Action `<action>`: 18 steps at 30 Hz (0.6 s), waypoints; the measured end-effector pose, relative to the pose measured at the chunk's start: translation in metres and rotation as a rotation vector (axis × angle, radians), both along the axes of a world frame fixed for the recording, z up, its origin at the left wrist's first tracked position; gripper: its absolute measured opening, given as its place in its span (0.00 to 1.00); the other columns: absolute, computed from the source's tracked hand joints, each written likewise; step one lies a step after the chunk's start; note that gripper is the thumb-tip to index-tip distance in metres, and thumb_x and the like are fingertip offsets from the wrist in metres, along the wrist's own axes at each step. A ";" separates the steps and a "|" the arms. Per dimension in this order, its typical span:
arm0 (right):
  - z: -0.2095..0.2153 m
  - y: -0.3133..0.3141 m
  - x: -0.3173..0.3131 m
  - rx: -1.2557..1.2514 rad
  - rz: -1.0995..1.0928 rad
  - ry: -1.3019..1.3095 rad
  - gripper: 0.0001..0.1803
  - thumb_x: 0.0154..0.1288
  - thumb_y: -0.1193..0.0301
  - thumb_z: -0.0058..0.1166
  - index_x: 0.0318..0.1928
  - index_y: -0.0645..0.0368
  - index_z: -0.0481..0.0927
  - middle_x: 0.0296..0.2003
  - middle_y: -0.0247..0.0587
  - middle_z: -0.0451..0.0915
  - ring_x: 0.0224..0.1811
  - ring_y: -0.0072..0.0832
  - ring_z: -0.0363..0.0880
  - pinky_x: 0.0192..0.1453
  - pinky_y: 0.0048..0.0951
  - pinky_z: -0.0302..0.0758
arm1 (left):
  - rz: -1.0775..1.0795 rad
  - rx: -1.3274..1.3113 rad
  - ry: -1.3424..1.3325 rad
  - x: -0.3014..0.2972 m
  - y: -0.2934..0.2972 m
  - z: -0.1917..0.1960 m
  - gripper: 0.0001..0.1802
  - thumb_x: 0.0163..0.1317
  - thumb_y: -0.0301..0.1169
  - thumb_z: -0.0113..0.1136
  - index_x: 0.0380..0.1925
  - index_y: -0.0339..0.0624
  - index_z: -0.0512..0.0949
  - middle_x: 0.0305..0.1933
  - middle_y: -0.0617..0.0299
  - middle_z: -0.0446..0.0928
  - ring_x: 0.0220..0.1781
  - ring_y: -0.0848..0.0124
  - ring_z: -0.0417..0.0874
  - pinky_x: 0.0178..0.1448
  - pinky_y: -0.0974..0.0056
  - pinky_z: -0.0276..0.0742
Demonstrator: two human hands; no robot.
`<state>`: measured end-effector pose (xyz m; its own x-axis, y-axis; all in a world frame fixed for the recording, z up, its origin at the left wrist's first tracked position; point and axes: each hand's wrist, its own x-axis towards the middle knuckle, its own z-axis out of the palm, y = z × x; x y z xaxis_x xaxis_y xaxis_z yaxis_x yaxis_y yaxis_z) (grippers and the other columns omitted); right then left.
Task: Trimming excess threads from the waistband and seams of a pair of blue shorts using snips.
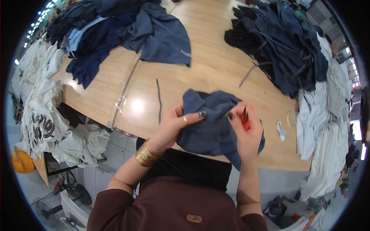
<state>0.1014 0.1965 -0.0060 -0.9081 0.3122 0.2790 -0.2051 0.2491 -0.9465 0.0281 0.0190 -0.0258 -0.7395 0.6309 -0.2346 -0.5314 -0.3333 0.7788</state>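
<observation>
A dark blue garment [210, 127] lies bunched at the near edge of the wooden table [208, 65]. My left hand [175, 123] pinches its left side between thumb and fingers; gold bangles sit on that wrist. My right hand [243, 129] grips the cloth's right side and also holds a small red thread snipper [245, 118] against it, blades pointing up.
Piles of dark blue clothes lie at the back left [115, 27] and back right [285, 46]. White garments [42, 115] hang off the left edge, with more white stacks [327, 127] on the right. A dark cord [158, 100] and a tape roll [291, 118] rest on the table.
</observation>
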 end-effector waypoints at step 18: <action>-0.045 -0.021 -0.009 0.544 -0.047 0.100 0.11 0.44 0.87 0.53 0.31 0.63 0.77 0.30 0.45 0.77 0.29 0.36 0.79 0.33 0.27 0.74 | -0.072 -0.343 0.787 -0.014 0.001 -0.045 0.12 0.64 0.31 0.52 0.47 0.43 0.73 0.57 0.50 0.66 0.67 0.56 0.60 0.69 0.60 0.55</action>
